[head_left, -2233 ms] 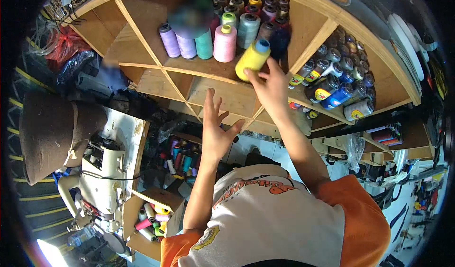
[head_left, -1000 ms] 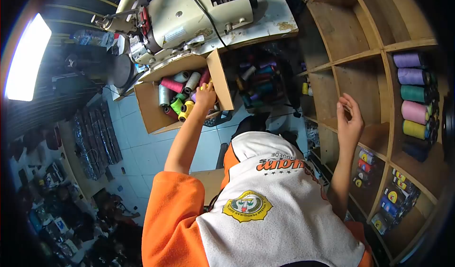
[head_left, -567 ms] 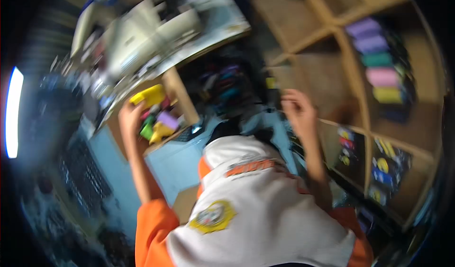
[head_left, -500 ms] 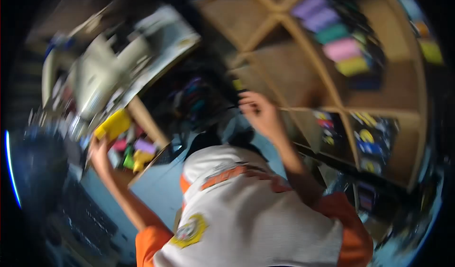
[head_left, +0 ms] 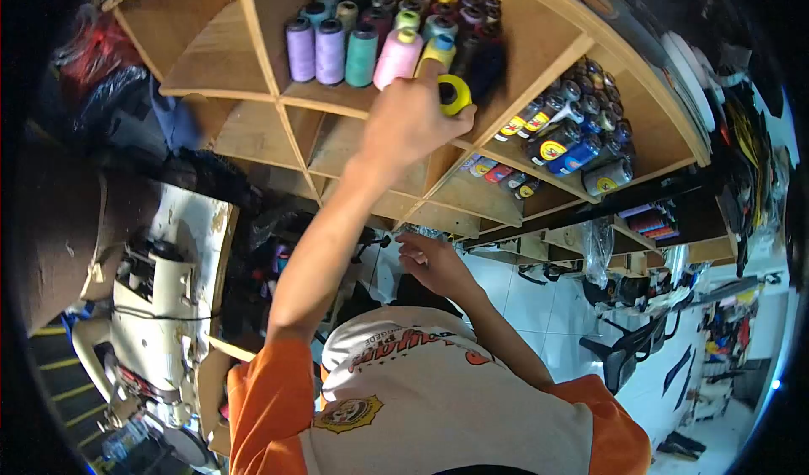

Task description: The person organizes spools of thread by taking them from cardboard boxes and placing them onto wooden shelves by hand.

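One yellow spool (head_left: 464, 90); inside left grip (head_left: 413, 119)

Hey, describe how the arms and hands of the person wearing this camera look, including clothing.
Both the left hand and right hand are bare; no gloves or wristbands show. The forearms are uncovered below short, loose orange sleeves. These join a pale shirt with orange-and-dark lettering and a yellow-edged badge.

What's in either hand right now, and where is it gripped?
The left hand holds a yellow thread spool around its side, one end facing the camera; the right hand appears empty.
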Motion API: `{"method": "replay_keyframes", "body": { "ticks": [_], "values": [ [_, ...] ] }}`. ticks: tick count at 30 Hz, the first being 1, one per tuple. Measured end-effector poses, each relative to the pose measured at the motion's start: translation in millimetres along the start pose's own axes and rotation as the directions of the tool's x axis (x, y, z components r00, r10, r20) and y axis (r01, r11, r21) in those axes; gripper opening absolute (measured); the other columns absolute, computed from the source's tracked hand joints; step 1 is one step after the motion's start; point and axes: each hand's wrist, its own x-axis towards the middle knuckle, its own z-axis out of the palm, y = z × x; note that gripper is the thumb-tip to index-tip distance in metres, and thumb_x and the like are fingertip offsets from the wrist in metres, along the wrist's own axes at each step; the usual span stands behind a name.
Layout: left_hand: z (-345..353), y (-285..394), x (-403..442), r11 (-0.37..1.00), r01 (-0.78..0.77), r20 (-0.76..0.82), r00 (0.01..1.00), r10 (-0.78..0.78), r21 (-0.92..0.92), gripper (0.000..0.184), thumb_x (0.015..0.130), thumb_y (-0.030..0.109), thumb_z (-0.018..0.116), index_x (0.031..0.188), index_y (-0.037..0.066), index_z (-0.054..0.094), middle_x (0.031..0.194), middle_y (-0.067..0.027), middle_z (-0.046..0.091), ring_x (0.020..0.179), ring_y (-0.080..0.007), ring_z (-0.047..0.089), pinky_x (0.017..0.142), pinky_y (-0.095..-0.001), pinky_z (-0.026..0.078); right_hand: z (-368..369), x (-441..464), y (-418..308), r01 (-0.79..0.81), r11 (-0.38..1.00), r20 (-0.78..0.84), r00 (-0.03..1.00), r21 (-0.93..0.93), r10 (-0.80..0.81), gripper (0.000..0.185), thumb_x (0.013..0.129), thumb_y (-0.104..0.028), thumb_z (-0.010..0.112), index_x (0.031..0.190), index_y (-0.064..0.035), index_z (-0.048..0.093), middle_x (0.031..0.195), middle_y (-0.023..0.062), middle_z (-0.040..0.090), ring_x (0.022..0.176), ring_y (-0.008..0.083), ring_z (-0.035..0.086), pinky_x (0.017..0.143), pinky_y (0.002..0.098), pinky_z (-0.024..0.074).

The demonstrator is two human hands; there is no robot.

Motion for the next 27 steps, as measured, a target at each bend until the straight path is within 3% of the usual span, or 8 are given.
{"method": "replay_keyframes", "body": {
  "ticks": [2,6,10,13,17,18,22,27],
  "values": [
    [28.3,7.3,20.8,0.99,0.1,0.14,0.984,-0.113,0.097,0.06,0.07,0.037,0.075,0.107,-0.003,0.049,0.07,-0.0243,0.063,0.07,-0.0419,0.064,0.063,-0.0469,0.053,-7.0,-10.9,14.8,-0.024,0.999,-0.057,0.998,-0.044,0.022,0.031,0.082,-0.01,0.063,0.112,-0.0023,0.059,0.091,0.0138,0.067,0.085,0.0237,0.067,0.072,0.0329,0.0529],
    [67.1,-7.9,22.8,0.995,0.045,0.032,0.999,-0.042,-0.093,0.059,0.069,0.03,0.077,0.109,-0.003,0.049,0.076,-0.0262,0.064,0.074,-0.0424,0.064,0.066,-0.0469,0.053,-19.8,-22.7,24.5,-0.105,0.994,-0.112,0.988,0.014,0.106,0.031,0.083,-0.01,0.063,0.113,-0.0031,0.059,0.091,0.0128,0.068,0.083,0.0223,0.067,0.07,0.0313,0.0527],
    [82.0,-33.5,-3.2,0.97,0.177,0.154,0.976,-0.152,-0.164,0.056,0.069,0.019,0.077,0.115,-0.002,0.053,0.085,-0.0236,0.065,0.079,-0.0416,0.063,0.072,-0.0456,0.052,-25.0,-20.5,31.7,-0.116,0.993,-0.111,0.987,-0.004,0.115,0.03,0.083,-0.009,0.063,0.112,-0.003,0.059,0.09,0.0123,0.068,0.082,0.0228,0.067,0.071,0.0318,0.0532],
    [94.4,-46.4,-14.9,0.988,0.117,0.026,0.993,-0.115,-0.101,0.057,0.07,0.02,0.076,0.118,0.0,0.053,0.086,-0.0244,0.065,0.078,-0.0418,0.063,0.072,-0.0462,0.051,-25.1,-13.1,30.1,-0.099,0.995,-0.088,0.991,-0.017,0.097,0.031,0.082,-0.007,0.062,0.113,-0.0028,0.058,0.09,0.0121,0.068,0.081,0.0229,0.067,0.071,0.0326,0.0537],
    [80.1,-25.6,-12.7,0.975,0.212,0.05,0.977,-0.209,-0.072,0.049,0.072,0.023,0.074,0.112,0.002,0.055,0.089,-0.0199,0.066,0.081,-0.0387,0.064,0.071,-0.0456,0.052,-19.9,-5.4,28.4,-0.022,1.0,-0.057,0.998,0.004,0.022,0.032,0.083,-0.009,0.061,0.114,-0.0016,0.057,0.091,0.015,0.067,0.083,0.0257,0.067,0.072,0.0346,0.0542],
    [79.3,-25.6,-14.0,0.993,0.101,-0.021,0.995,-0.1,0.06,0.048,0.074,0.024,0.074,0.113,0.002,0.057,0.091,-0.0186,0.066,0.081,-0.0358,0.064,0.072,-0.0426,0.052,-19.8,-2.8,27.6,-0.014,1.0,-0.047,0.999,0.003,0.015,0.032,0.083,-0.008,0.061,0.114,-0.0018,0.057,0.092,0.0151,0.067,0.084,0.0255,0.067,0.072,0.0347,0.0542],
    [92.7,-30.1,-18.1,0.991,0.084,-0.025,0.996,-0.082,0.101,0.05,0.074,0.022,0.073,0.117,0.003,0.054,0.103,-0.0177,0.063,0.096,-0.0371,0.06,0.077,-0.0434,0.05,-16.4,-0.1,23.6,-0.028,1.0,-0.001,1.0,0.003,0.028,0.031,0.083,-0.007,0.061,0.114,-0.0021,0.057,0.092,0.0157,0.067,0.084,0.025,0.067,0.072,0.0347,0.054],
    [100.4,-44.1,-27.5,0.997,0.037,-0.113,0.993,-0.045,-0.071,0.054,0.073,0.02,0.074,0.118,-0.001,0.053,0.101,-0.0221,0.062,0.089,-0.0387,0.061,0.078,-0.0432,0.05,-9.5,-4.9,30.0,-0.032,0.999,0.013,0.999,0.019,0.032,0.03,0.084,-0.006,0.06,0.114,-0.0016,0.057,0.091,0.013,0.067,0.083,0.0226,0.066,0.074,0.0332,0.0531]
  ]
}}
